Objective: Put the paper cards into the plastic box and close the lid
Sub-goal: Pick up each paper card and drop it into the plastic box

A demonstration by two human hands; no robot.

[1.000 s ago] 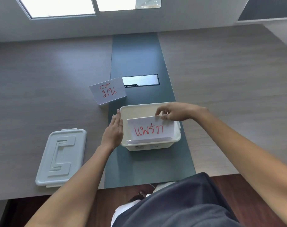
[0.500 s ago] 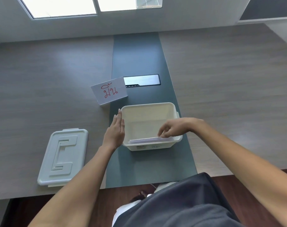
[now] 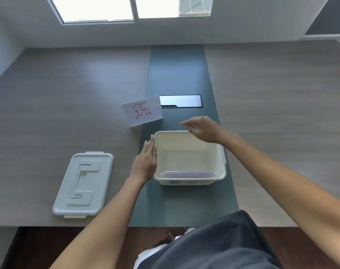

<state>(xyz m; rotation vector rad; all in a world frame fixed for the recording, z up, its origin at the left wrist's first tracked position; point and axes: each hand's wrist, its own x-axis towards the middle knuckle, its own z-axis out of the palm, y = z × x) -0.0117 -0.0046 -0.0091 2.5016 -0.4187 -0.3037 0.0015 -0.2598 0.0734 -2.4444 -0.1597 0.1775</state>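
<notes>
A white plastic box (image 3: 221,162) stands open on the dark centre strip of the table. Inside it, paper cards (image 3: 188,173) lean against the near wall, only their top edges showing. My left hand (image 3: 146,162) lies flat against the box's left side, fingers straight. My right hand (image 3: 202,129) hovers over the box's far rim, fingers loosely apart and holding nothing. A white paper card with red writing (image 3: 142,111) stands beyond the box to the left. The grey lid (image 3: 83,184) lies flat on the table at the left.
A rectangular cable slot (image 3: 180,101) sits in the dark strip (image 3: 177,74) behind the standing card. The table's near edge (image 3: 29,226) runs just below the lid. A wall with windows rises behind the table.
My right hand has let go of the card it lowered into the box and has risen toward the box's far rim. My left hand has stayed against the box.
</notes>
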